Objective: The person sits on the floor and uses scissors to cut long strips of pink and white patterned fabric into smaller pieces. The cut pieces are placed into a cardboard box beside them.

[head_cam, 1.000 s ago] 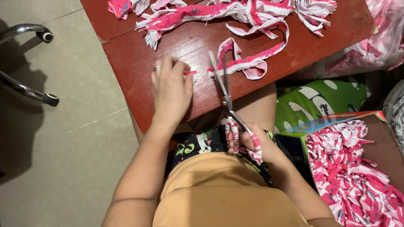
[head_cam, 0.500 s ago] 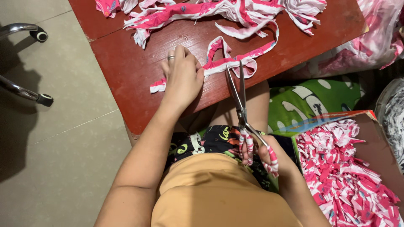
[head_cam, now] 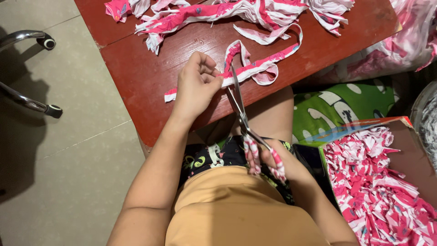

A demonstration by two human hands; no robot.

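1. The fabric strip (head_cam: 255, 68), pink and white, lies just above frame centre on the red wooden table (head_cam: 136, 77). Its long axis runs from lower left to upper right, and it loops back on itself at the right.
2. Your left hand (head_cam: 195, 86) pinches the strip, fingers curled narrow over it; one loose end (head_cam: 170, 94) sticks out to the left of the hand.
3. The scissors (head_cam: 241, 114) point up the frame, tips at the strip just right of your left hand, and the long axis runs near vertical with a slight tilt. The blades look almost together, and it is hard to say whether cloth sits between them.
4. Your right hand (head_cam: 268, 157) is lower centre, fingers closed through the handles, which are wrapped in pink and white cloth. The wrap hides most of the fingers.
5. A pile of more strips (head_cam: 236, 11) lies along the top edge and is cut off there.
6. The box of cut pieces (head_cam: 382, 187) sits lower right, partly out of frame.
7. A green patterned cloth (head_cam: 341, 109) lies at right, below the table edge.
8. Chair legs with castors (head_cam: 45, 43) stand upper left on the tiled floor (head_cam: 68, 182); the rest of the chair is cut off.
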